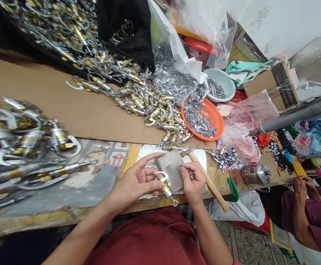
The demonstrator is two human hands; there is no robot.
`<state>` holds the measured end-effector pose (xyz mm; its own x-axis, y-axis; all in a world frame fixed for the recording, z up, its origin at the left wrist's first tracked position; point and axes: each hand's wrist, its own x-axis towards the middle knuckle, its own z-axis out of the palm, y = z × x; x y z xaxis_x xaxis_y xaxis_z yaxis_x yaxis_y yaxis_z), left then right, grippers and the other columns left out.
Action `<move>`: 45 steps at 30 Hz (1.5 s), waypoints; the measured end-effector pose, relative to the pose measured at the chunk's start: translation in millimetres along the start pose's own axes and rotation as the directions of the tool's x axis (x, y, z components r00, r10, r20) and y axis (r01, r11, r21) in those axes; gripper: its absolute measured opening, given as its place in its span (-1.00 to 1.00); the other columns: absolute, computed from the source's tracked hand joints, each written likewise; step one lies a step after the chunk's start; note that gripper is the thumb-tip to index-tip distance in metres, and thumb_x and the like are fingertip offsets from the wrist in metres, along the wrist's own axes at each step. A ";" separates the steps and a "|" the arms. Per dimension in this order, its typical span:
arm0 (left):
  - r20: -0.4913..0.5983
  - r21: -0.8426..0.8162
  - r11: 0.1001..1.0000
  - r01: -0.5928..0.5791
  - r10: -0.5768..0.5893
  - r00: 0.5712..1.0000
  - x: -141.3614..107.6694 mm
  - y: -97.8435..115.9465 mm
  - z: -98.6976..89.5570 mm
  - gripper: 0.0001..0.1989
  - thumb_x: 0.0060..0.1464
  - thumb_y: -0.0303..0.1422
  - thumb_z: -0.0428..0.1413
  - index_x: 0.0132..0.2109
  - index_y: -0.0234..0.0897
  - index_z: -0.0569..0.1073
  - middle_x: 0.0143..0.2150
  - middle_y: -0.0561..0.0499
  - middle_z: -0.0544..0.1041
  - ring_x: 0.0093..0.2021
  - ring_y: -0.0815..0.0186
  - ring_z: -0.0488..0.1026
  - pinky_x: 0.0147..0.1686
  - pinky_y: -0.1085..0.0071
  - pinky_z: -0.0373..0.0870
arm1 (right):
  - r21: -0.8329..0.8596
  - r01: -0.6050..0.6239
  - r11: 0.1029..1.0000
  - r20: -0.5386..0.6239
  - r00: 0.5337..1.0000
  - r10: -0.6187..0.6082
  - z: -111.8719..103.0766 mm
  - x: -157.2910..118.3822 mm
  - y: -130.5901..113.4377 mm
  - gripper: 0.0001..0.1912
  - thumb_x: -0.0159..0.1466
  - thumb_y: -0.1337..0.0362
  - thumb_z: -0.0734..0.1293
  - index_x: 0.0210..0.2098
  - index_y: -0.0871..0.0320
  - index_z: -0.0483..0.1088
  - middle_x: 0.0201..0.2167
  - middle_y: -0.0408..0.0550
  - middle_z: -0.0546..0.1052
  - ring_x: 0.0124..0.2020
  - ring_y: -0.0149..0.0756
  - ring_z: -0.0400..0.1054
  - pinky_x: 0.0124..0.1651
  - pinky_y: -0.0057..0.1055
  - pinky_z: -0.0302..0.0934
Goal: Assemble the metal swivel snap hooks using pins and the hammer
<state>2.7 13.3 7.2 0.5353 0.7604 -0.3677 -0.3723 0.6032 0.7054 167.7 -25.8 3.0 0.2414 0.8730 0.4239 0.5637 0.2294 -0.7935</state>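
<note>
While left hand [134,182] pinches snap hook [165,186], right hand [193,180] curls w/ fingertips beside it.

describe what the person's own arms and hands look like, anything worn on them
Both the left hand and the right hand are bare: no gloves, rings or watch visible. The forearms are uncovered too, with no sleeves in view. A dark red garment covers the body below.

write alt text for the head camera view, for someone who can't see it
Seen from above, a person's left hand and right hand together hold a small silver and gold metal clasp over a worn workbench. Heaps of similar clasps cover the brown board behind, beside an orange dish of small metal parts. Another person's hands show at far right.
</note>
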 end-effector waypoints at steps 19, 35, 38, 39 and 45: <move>-0.014 0.058 0.998 0.004 -0.003 1.000 -1.9 4.3 4.2 -0.09 -0.31 -0.47 0.32 0.20 -0.26 0.09 -0.53 0.17 0.47 -0.54 0.38 0.43 -0.55 0.49 0.41 | 0.069 -0.350 0.934 0.290 0.903 0.316 -23.0 25.5 -10.0 -0.88 0.13 0.26 0.32 -0.45 0.18 0.43 -0.53 -0.15 0.44 -0.51 -0.42 0.26 -0.43 -0.49 0.18; -0.010 0.079 0.997 0.000 0.001 1.000 -1.5 2.7 3.9 -0.13 -0.31 -0.46 0.32 0.17 -0.28 0.13 -0.52 0.18 0.44 -0.53 0.40 0.40 -0.52 0.47 0.40 | -0.063 0.320 0.945 0.357 0.892 -0.279 -21.7 5.9 -20.4 -0.79 0.26 0.44 0.21 -0.18 0.16 0.44 -0.38 0.00 0.52 -0.32 -0.30 0.39 -0.28 -0.37 0.33; -0.006 0.082 0.997 0.005 -0.005 1.000 -1.8 3.5 4.0 -0.14 -0.32 -0.46 0.32 0.17 -0.27 0.13 -0.51 0.18 0.45 -0.53 0.39 0.41 -0.52 0.46 0.41 | -0.075 0.333 0.940 0.408 0.870 -0.276 -23.9 9.3 -20.5 -0.78 0.26 0.44 0.19 -0.25 0.16 0.46 -0.40 0.00 0.51 -0.34 -0.32 0.39 -0.31 -0.39 0.33; -0.006 0.083 0.997 0.007 -0.006 1.000 -1.8 3.6 4.0 -0.13 -0.32 -0.46 0.32 0.17 -0.27 0.14 -0.51 0.18 0.45 -0.53 0.39 0.41 -0.51 0.45 0.41 | -0.083 0.340 0.937 0.427 0.861 -0.275 -25.2 11.7 -21.5 -0.78 0.26 0.45 0.19 -0.27 0.17 0.47 -0.41 0.00 0.50 -0.35 -0.32 0.38 -0.32 -0.40 0.33; -0.004 0.082 0.996 0.019 -0.019 1.000 -0.2 3.9 3.5 -0.13 -0.32 -0.47 0.32 0.17 -0.28 0.13 -0.50 0.17 0.46 -0.53 0.39 0.43 -0.51 0.46 0.42 | -0.080 0.344 0.936 0.387 0.876 -0.289 -27.4 22.3 -30.3 -0.73 0.24 0.52 0.15 -0.29 0.16 0.44 -0.37 -0.02 0.51 -0.30 -0.35 0.39 -0.25 -0.41 0.34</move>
<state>3.8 14.7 12.2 0.5391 0.7501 -0.3831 -0.2985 0.5955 0.7458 177.6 -25.1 48.5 -0.2573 0.8647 0.4313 0.6736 0.4805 -0.5615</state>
